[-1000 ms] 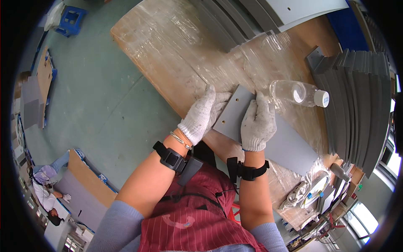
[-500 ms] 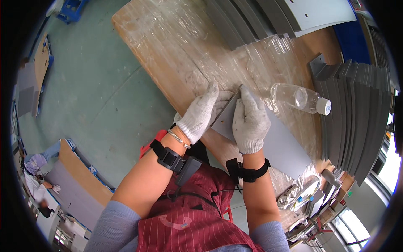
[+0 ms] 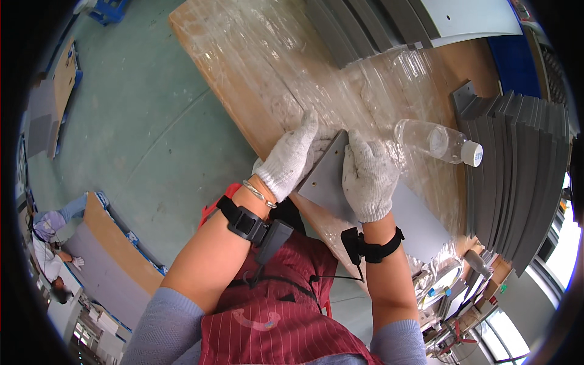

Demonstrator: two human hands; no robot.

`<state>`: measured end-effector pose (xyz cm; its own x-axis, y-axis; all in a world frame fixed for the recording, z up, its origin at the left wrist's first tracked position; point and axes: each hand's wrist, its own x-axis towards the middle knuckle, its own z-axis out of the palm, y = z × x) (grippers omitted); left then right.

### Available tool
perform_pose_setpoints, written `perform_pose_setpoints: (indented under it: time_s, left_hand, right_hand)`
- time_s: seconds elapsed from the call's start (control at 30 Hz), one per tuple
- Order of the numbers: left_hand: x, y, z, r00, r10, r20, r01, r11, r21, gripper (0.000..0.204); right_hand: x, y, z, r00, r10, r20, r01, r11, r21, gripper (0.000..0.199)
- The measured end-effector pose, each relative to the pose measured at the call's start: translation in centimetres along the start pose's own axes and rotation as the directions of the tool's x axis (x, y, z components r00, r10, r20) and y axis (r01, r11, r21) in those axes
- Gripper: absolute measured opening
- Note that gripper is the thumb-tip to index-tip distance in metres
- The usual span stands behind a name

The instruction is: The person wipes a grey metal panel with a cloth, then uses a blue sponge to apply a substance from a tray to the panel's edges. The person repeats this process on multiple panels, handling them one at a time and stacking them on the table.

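Fingers [image 3: 321,145], left hand [image 3: 286,161]: gloved, extended at the end of the panel [image 3: 328,175], thumb raised apart. Right hand [image 3: 371,182]: gloved, laid over the panel; whether its fingers pinch cannot be told. Panel: grey, two holes visible, at the near left of the bottle [image 3: 439,142]. Bottle: clear, white cap, lying on the film-covered counter [image 3: 255,73]. Grey stack [image 3: 511,176]: right of the bottle. Second stack [image 3: 377,27]: beyond the bottle.

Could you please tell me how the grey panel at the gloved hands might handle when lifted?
The grey panel is probably stiff, as its long face shows no sag. Long and extending past the right hand, it may dip if lifted by one end.
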<state>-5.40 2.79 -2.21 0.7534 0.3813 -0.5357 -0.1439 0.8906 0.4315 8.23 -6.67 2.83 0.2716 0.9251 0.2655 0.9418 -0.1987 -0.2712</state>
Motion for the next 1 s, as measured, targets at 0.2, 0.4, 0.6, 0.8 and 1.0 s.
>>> perform_pose_setpoints:
  time_s: [0.2,0.4,0.6,0.8,1.0]
  left_hand:
    - [-0.1,0.7,0.5,0.999,-0.028,0.014,0.029,0.999,-0.017,0.085]
    - [-0.5,1.3,0.7,0.997,-0.063,0.053,0.063,0.998,-0.001,0.086]
    - [-0.6,1.0,-0.1,0.999,-0.033,0.033,0.033,0.999,-0.006,0.057]
    - [-0.6,1.2,0.6,0.999,-0.033,0.004,0.031,0.973,0.227,0.051]
    - [-0.9,1.6,1.7,0.999,-0.020,-0.045,0.031,0.963,0.267,0.053]
  right_hand:
    - [-1.1,0.1,0.0,0.997,0.074,-0.007,-0.073,0.996,0.042,0.028]
    - [-6.3,-3.3,-1.4,0.930,-0.270,0.251,0.215,0.951,0.224,0.037]
    - [-7.8,-2.1,-1.7,0.993,0.005,0.117,-0.025,0.985,0.170,0.034]
    - [-10.3,-4.7,-2.6,0.974,-0.060,0.220,-0.011,0.951,0.308,0.033]
    - [-9.5,-5.3,-1.8,0.979,-0.018,0.204,-0.021,0.982,0.188,0.035]
